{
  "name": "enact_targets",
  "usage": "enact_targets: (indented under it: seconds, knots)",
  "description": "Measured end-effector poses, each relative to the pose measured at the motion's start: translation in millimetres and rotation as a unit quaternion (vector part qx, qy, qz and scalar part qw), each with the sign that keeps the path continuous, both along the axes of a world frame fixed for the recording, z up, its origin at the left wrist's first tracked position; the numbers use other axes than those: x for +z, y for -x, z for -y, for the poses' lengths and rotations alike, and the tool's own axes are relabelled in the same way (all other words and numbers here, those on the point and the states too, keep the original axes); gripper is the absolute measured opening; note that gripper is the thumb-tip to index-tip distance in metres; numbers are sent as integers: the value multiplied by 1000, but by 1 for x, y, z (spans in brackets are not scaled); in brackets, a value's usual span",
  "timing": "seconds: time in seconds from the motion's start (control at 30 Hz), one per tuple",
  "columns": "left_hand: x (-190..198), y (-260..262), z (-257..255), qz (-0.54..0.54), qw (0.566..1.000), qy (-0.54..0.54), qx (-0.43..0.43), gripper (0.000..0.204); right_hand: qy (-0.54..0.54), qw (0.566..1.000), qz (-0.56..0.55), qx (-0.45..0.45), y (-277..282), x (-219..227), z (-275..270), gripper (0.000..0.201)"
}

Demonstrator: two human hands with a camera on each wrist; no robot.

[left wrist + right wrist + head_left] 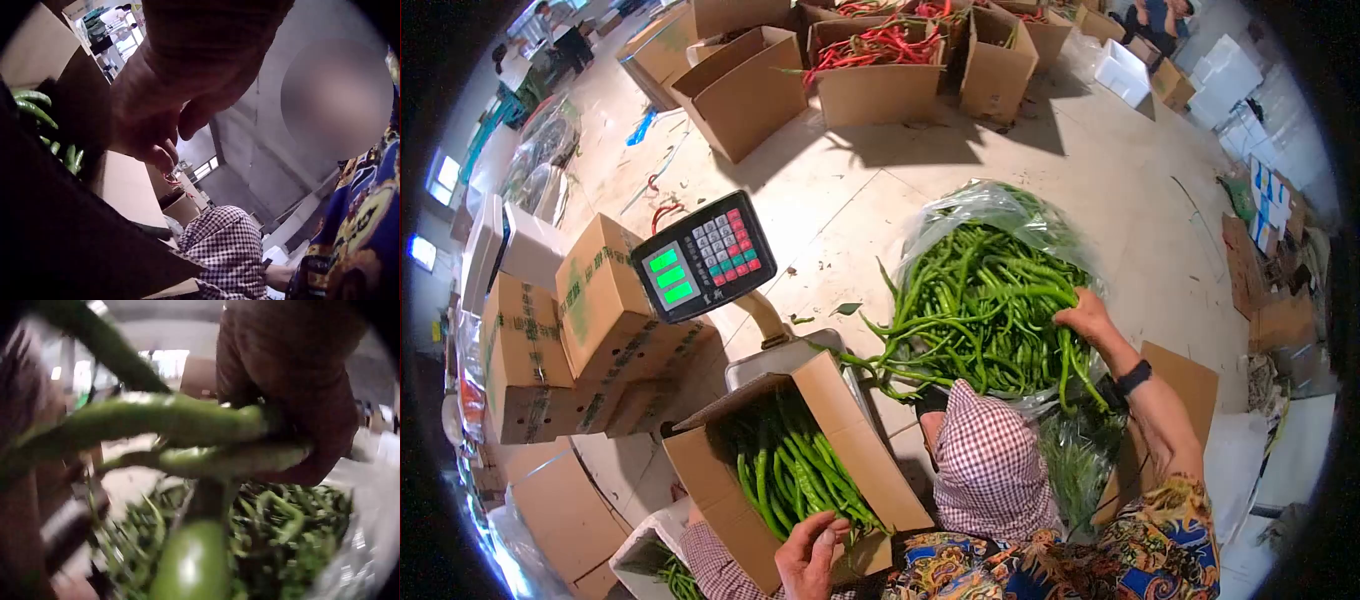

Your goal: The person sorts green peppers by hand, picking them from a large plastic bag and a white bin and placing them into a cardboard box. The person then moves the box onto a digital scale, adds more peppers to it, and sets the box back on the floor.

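Hand Positions and Clearances: Green Peppers at Bag and Box

Right hand (1088,318): extends from the lower right of the head view to the right side of the plastic bag (975,205). Fingers are bent and closed around several green peppers (181,422), whose bodies project from the grip in the right wrist view.

Left hand (810,556): raised at the lower end of the cardboard box (860,430), bottom centre-left of the head view. Fingers are loosely curled, thumb apart; no held item is visible.

Clearances: the box's long flap slopes beside the left hand and bounds it on the right. The checked cloth (990,460) lies between the two hands. Above the bag, pale floor (830,200) extends to the red-pepper cartons (880,95) at the top. The scale display (705,255) stands above the box, left of centre.

Peppers: long, slender, glossy and slightly curved. Loose peppers (980,300) form a tangled heap in the bag, right of centre, some overhanging its left edge. Boxed peppers (800,475) lie roughly lengthwise, lower left of centre.
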State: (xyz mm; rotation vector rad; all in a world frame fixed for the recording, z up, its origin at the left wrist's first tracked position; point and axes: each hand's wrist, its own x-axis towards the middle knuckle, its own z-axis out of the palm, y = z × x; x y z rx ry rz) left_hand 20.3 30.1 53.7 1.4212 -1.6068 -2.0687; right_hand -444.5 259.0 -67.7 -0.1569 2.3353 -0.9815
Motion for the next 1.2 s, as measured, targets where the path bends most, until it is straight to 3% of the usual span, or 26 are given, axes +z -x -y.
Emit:
enact_targets:
  seconds: [0.03,0.1,0.2,0.27,0.33,0.43,0.47,0.5,0.6,0.73,0.83,1.0,1.03,1.1,1.17,1.2]
  knots:
    - [0,3,0,-1,1000,0,5,27,-153,980,-119,50,5,-7,-9,49]
    - [-4,3,-3,-16,999,29,-29,27,-175,973,-145,48,12,-15,-24,51]
    - [4,2,-9,-27,994,65,-78,27,1,981,-185,56,-16,25,-22,50]
    - [14,9,-10,-36,993,79,-85,26,15,973,-209,92,-39,64,-2,49]
    - [26,17,-13,-53,998,12,-42,26,25,958,-251,139,-55,83,13,47]
    - [23,22,-21,-71,992,72,-74,26,69,954,-249,152,-81,128,37,44]
    - [25,22,-22,-79,991,55,-95,26,171,965,-144,135,-87,139,44,41]
    - [13,17,-23,-120,980,88,-134,26,174,964,-146,137,-94,156,52,41]
    - [19,19,-33,-152,979,54,-125,24,275,955,47,101,-113,190,65,39]
    - [37,24,-34,-168,978,31,-123,27,316,938,83,120,-134,213,81,34]
    - [37,18,-33,-201,974,39,-100,25,339,924,144,103,-137,206,87,29]
    - [25,12,-37,-207,977,36,-40,22,370,899,182,147,-161,186,95,29]
    - [14,16,-34,-203,948,230,-79,23,348,907,178,154,-169,180,97,33]
    - [22,11,-34,-150,862,468,-123,36,336,905,183,183,-187,170,102,36]
    - [49,17,-30,-142,739,636,-170,51,267,915,217,211,-204,158,106,45]
    - [62,17,-26,-117,699,672,-214,58,270,904,208,257,-214,151,110,46]
